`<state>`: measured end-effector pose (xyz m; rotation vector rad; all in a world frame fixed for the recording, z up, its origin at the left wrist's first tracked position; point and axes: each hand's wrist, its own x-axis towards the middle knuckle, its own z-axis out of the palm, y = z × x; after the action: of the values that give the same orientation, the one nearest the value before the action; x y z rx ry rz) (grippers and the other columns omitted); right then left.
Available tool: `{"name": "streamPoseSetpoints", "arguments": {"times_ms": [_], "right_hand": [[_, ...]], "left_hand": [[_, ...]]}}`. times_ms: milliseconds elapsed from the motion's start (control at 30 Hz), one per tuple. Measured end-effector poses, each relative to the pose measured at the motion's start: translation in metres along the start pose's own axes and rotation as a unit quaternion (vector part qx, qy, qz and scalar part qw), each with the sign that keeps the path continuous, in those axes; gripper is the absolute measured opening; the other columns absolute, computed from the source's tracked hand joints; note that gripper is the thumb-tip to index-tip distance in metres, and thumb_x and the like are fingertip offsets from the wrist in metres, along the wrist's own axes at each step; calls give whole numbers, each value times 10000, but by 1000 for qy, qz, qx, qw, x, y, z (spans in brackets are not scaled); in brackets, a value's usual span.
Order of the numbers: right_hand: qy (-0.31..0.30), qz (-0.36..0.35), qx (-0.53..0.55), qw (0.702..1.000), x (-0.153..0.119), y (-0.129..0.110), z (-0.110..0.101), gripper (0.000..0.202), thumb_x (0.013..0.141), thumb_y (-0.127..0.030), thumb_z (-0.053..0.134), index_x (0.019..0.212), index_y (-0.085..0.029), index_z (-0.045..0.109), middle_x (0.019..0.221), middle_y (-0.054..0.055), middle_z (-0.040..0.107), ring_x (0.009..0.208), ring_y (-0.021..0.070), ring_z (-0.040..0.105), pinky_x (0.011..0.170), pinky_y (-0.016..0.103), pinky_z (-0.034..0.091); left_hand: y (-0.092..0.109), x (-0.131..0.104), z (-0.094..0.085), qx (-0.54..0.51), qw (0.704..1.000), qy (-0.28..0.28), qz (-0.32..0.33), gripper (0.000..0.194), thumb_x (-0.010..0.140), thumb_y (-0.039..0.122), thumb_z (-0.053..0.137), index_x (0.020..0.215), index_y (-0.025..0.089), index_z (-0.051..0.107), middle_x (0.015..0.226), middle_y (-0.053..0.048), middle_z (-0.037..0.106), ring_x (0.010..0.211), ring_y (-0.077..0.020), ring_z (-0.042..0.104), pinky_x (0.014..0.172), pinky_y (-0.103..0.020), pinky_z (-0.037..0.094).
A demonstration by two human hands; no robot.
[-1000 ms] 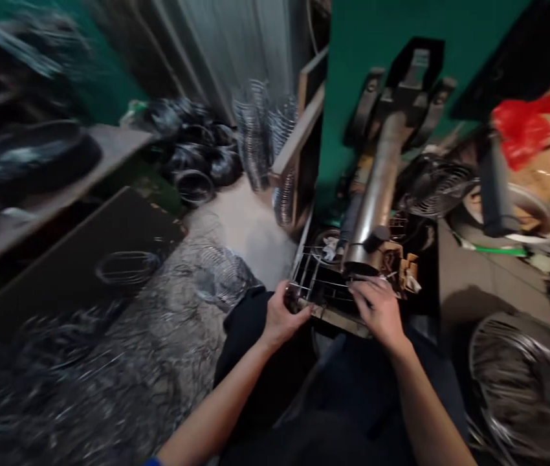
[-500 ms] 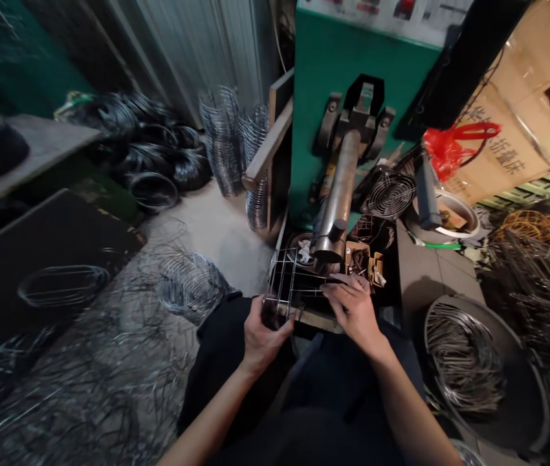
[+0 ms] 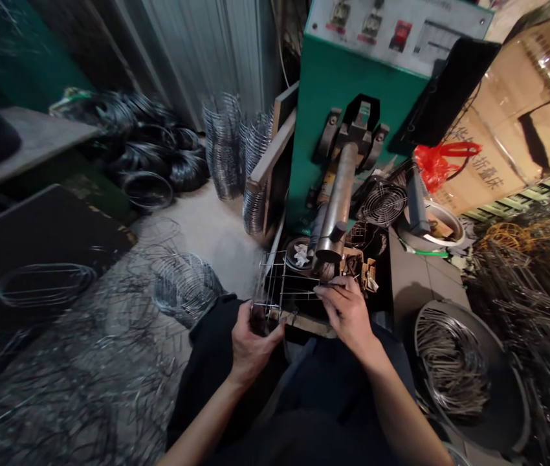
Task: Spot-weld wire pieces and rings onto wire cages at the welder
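Observation:
Low over my lap, my left hand [image 3: 254, 340] grips the near end of a small wire frame [image 3: 269, 305], thumb on one side and fingers on the other. Thin wires run from the frame toward my right hand [image 3: 347, 312], whose fingers are pinched on a wire end. Whether that wire is loose or joined to the frame, I cannot tell. Just above my right hand is the end of a thick metal arm [image 3: 332, 246] that juts out from a green machine [image 3: 316, 103].
Coiled wire rings [image 3: 187, 288] rest on the floor by my left knee, amid wire scraps. Bent wire pieces fill part of a dark basin [image 3: 503, 388] at right. A wooden bar [image 3: 270, 152] sticks out left of the machine. A dark board [image 3: 37, 239] stands at left.
The whole view has shifted, with the machine's top panel now showing more. Both hands sit slightly further left in the picture. My grip on the wire frame looks the same.

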<state>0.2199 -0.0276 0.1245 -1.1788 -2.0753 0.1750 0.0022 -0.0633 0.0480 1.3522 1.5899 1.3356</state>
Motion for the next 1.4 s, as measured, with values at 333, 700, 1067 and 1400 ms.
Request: {"name": "streamPoseSetpoints", "arguments": {"times_ms": [333,700,1067,1400], "right_hand": [[21,-18,29,999,9,2,6,278,974,-100,531,1122,-222,732,921,71,729,993,257,588,854,404,543],[48,-8,33,998,16,7,14,226,989,-154,556,1090,-230,743,957,78,738,1013,246,615,850,406,557],[82,50,-42,994,14,25,5,180,1000,-211,546,985,-230,724,958,48,744,974,251,599,875,409,497],[113,92,20,989,18,27,3,158,984,-278,589,1000,-229,738,990,73,731,1007,247,630,916,405,516]], "left_hand": [[-1,7,3,2,1000,20,10,462,729,430,797,1030,197,535,804,31,578,667,-133,572,634,-229,502],[4,13,5,-10,1000,29,-5,456,722,432,793,1014,193,537,783,41,547,596,-108,539,582,-223,487],[3,35,3,38,999,26,-1,476,691,480,800,969,190,546,761,28,568,651,-145,563,610,-245,485],[9,47,3,43,999,-2,-15,550,690,520,794,1057,176,572,782,8,618,641,-161,596,597,-260,506]]}}
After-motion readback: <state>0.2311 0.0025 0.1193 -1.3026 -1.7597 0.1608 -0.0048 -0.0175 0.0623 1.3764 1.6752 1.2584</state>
